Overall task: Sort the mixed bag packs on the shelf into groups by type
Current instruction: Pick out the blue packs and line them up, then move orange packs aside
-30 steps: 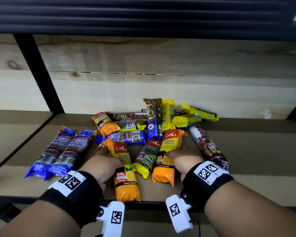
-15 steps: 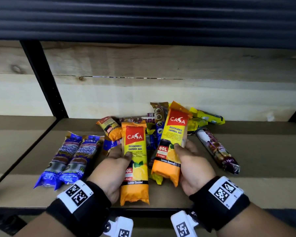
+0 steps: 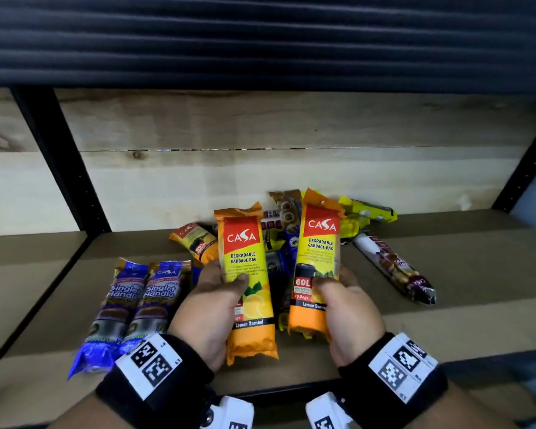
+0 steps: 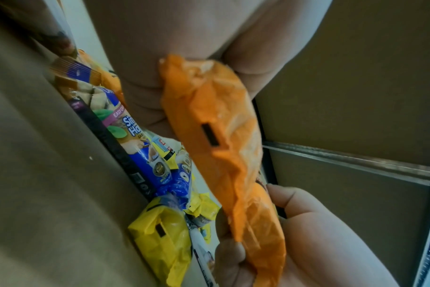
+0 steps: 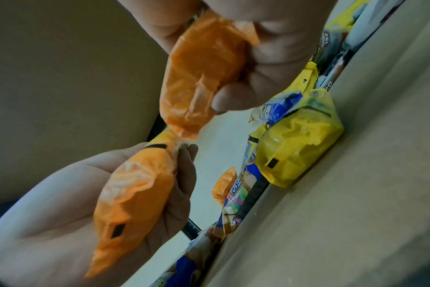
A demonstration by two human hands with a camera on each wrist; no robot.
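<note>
Two orange CASA degradable garbage bag packs are held upright above the shelf (image 3: 483,311), side by side. My left hand (image 3: 220,292) grips the left orange pack (image 3: 245,264) around its middle. My right hand (image 3: 338,292) grips the right orange pack (image 3: 321,252) in the same way. In the left wrist view the left orange pack (image 4: 216,136) crosses my palm; in the right wrist view the right orange pack (image 5: 199,77) sits in my curled fingers. Two blue Singlet Handle packs (image 3: 136,305) lie together at the left. A mixed pile (image 3: 282,243) lies behind my hands.
The pile holds a third orange pack (image 3: 195,241), yellow packs (image 3: 365,212) and a blue pack. A long brown and white pack (image 3: 393,267) lies alone at the right. A wooden back wall (image 3: 260,181) and black uprights (image 3: 65,168) bound the shelf.
Both hands have taken an orange pack off the shelf and lifted it; the packs now stand higher and more upright than half a second ago.
</note>
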